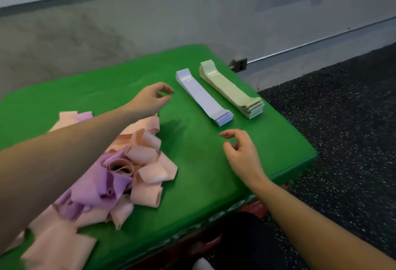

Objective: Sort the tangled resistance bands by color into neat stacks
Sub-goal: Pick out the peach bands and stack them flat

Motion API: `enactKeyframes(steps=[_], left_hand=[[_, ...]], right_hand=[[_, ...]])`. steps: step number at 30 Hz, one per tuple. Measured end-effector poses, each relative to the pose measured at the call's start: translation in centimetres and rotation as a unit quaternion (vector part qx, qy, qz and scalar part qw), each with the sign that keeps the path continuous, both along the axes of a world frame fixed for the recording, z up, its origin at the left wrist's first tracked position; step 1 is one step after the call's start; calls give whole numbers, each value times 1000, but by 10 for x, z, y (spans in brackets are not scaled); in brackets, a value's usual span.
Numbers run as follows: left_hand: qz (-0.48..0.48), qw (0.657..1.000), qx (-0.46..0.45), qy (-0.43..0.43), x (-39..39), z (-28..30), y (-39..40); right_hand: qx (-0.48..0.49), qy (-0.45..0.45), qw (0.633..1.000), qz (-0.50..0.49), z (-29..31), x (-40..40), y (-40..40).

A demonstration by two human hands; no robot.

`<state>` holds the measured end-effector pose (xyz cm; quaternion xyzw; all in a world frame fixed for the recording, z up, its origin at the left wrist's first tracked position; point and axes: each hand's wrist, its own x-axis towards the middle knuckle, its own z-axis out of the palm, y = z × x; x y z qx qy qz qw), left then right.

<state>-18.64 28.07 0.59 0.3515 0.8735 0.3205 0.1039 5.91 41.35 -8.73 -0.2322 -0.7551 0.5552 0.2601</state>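
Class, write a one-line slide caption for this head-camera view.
Both empty hands, left hand and right hand, hover over a green mat between stacked lavender bands, green bands and a tangled pile.

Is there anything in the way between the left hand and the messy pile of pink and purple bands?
Nothing visible blocks it. The left hand hovers empty just past the far edge of the tangled pile, with its forearm already stretched over the bands. The lavender stack and green stack lie off to the right.
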Motion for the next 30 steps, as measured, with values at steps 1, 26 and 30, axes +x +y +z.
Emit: enactKeyframes(steps=[1, 26, 30], left_hand=[[-18, 1000, -9, 3, 9, 0, -16], [18, 983, -62, 174, 128, -92, -223], [34, 983, -58, 170, 130, -91, -222]], right_hand=[[2, -9, 1000, 19, 1, 3, -6], [-24, -76, 990, 117, 11, -12, -124], [-281, 8, 958, 47, 12, -10, -104]])
